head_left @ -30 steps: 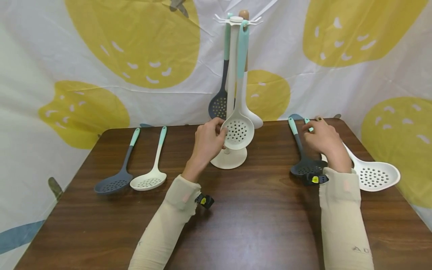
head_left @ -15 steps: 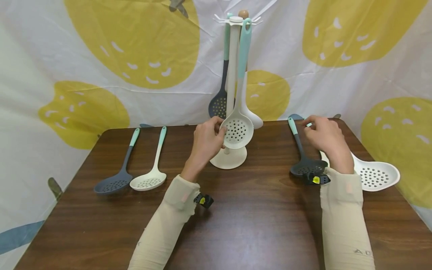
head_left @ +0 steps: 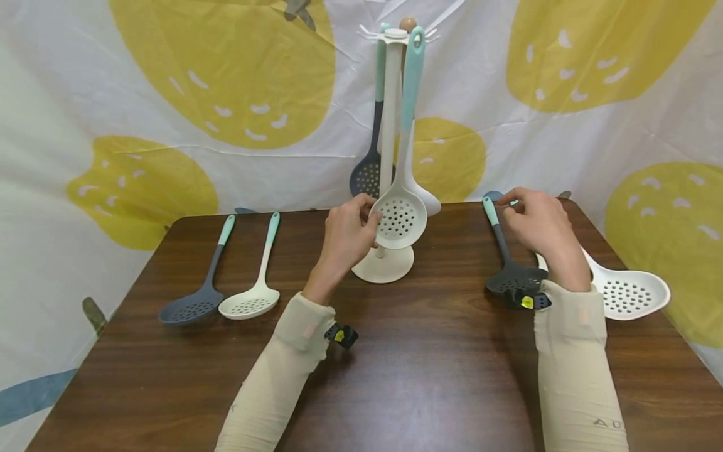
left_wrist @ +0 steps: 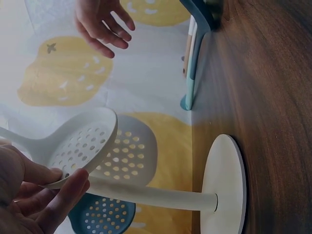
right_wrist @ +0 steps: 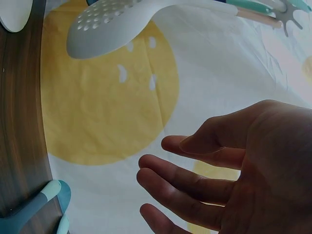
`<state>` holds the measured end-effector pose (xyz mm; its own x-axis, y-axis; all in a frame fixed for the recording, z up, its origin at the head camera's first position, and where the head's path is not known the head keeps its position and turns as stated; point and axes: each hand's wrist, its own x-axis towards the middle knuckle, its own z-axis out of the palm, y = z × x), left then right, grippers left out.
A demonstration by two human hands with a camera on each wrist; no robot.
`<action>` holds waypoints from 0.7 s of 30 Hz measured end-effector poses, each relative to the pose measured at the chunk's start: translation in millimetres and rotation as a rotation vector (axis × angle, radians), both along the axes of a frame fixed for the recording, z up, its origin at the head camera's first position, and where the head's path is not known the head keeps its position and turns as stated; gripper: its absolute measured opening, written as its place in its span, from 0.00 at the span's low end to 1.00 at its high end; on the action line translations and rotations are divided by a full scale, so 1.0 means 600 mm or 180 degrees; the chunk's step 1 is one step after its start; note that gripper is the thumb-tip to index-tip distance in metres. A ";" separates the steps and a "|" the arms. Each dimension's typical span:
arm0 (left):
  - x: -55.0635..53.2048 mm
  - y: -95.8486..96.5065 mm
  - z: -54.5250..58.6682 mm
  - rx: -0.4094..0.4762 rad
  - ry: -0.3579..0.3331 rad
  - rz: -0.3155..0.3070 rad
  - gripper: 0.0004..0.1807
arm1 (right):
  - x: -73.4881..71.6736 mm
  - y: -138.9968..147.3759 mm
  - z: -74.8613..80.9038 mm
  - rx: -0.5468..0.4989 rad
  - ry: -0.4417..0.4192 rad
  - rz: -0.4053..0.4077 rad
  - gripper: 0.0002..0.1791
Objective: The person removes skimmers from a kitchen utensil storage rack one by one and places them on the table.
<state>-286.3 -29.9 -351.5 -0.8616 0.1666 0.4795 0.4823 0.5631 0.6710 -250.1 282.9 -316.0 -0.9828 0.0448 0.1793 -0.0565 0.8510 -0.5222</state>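
My left hand [head_left: 351, 232] pinches the rim of a white skimmer [head_left: 400, 216] with a mint handle between thumb and fingers. The skimmer stands upright in front of a white utensil stand [head_left: 383, 267], its handle's hanging hole overlapping the stand's hooks in the head view. Relaxed and holding nothing, my right hand [head_left: 539, 226] hovers over the utensils at the right. Beneath and beside it lie a dark skimmer [head_left: 511, 276] and a white slotted spoon [head_left: 629, 295]; the hand and wrist hide parts of the utensils there.
On the stand hang a dark skimmer [head_left: 367, 176] and a white utensil with a wooden handle [head_left: 426, 199]. At the left of the table [head_left: 429, 376] lie a dark slotted spoon [head_left: 192, 307] and a white one [head_left: 250, 304]. A lemon-print cloth [head_left: 271, 176] hangs behind.
The top of the white skimmer's handle has shifted right and slightly up, its hole now showing plainly. My right hand has risen slightly off the handles; my left hand keeps its grip.
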 end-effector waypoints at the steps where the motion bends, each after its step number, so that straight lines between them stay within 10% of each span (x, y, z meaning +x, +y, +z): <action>1: 0.000 0.000 0.000 -0.0001 0.0002 -0.0001 0.10 | -0.001 -0.001 0.000 -0.0004 -0.0024 0.0013 0.22; 21: 0.030 -0.060 0.018 0.0273 -0.0049 0.0021 0.10 | -0.007 -0.020 -0.005 -0.0060 0.0079 0.0196 0.24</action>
<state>-268.3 -65.7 -340.7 -0.8700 0.1199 0.4783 0.4680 0.5063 0.7243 -254.3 271.1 -319.2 -0.9790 -0.0122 0.2034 -0.1217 0.8355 -0.5358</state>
